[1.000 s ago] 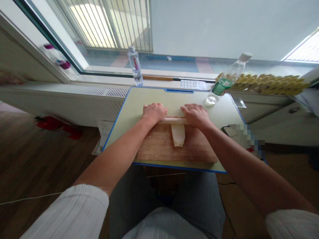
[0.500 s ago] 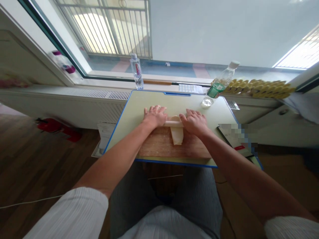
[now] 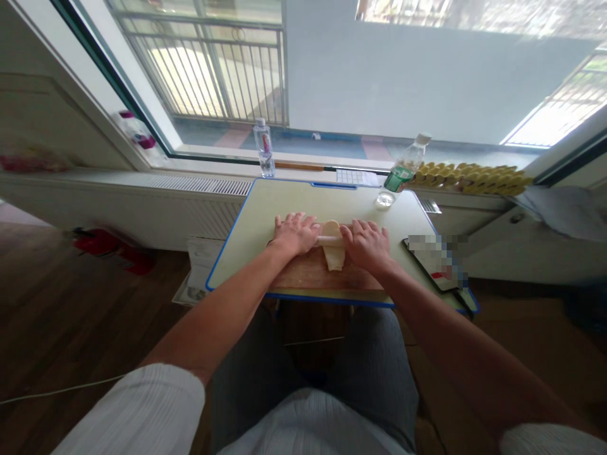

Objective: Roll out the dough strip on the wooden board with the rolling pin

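A pale rolling pin (image 3: pixel 329 241) lies crosswise over a long, flattened strip of dough (image 3: pixel 334 259). The strip's rounded far end shows beyond the pin, its narrower end on my side. Under it is a brown wooden board (image 3: pixel 308 277). My left hand (image 3: pixel 296 234) holds the pin's left end from above, palm down, fingers pointing forward. Over the right end, my right hand (image 3: pixel 367 242) holds it the same way, thumb toward the middle. Both palms hide the pin's ends.
The board rests on a light table (image 3: pixel 284 196) with a blue rim. A green-labelled bottle (image 3: pixel 399 177) stands at its far right, and a dark-edged flat object (image 3: pixel 431 262) lies at the right. Another clear bottle (image 3: pixel 264 151) stands by the window. A red fire extinguisher (image 3: pixel 114 249) is at left.
The camera view has shifted slightly. Both hands stay on the rolling pin, which now sits a little farther from the dough's far end, toward me.
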Demonstrator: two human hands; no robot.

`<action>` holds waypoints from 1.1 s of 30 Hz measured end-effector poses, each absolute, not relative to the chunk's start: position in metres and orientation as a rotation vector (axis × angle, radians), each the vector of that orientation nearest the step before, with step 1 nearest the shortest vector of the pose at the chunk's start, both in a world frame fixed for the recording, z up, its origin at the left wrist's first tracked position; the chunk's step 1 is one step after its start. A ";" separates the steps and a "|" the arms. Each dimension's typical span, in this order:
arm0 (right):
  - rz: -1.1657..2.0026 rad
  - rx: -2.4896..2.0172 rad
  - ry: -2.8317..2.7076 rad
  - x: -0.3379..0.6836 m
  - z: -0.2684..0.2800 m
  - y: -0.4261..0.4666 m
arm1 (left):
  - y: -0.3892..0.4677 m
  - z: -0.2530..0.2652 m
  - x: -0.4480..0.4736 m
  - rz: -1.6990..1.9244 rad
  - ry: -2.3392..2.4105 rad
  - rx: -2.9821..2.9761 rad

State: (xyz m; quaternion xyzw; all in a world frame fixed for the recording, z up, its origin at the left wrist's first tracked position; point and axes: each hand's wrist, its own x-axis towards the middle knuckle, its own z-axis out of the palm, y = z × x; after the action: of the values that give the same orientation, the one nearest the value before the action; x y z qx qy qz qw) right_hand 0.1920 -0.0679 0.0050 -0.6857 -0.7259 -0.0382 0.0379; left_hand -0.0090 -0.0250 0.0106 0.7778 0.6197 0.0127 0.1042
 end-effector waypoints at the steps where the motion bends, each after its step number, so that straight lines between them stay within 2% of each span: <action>1: -0.122 -2.098 -2.182 0.192 0.004 -0.070 | -0.027 0.010 -0.009 0.051 1.832 2.296; 14: -0.145 -2.021 -2.066 0.192 -0.009 -0.067 | -0.032 0.007 -0.008 0.124 1.874 2.396; 28: -0.123 -2.088 -2.181 0.190 0.004 -0.047 | -0.009 0.006 -0.007 0.173 1.917 2.370; 33: -0.067 -2.074 -2.107 0.194 -0.005 -0.030 | -0.001 0.011 -0.006 0.087 1.893 2.370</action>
State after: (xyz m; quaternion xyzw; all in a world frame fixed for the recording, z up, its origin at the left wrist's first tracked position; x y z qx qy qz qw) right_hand 0.1942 -0.0303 -0.0053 -0.6982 -0.7096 -0.0226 0.0921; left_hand -0.0065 -0.0013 0.0111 0.7799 0.6230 0.0286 0.0534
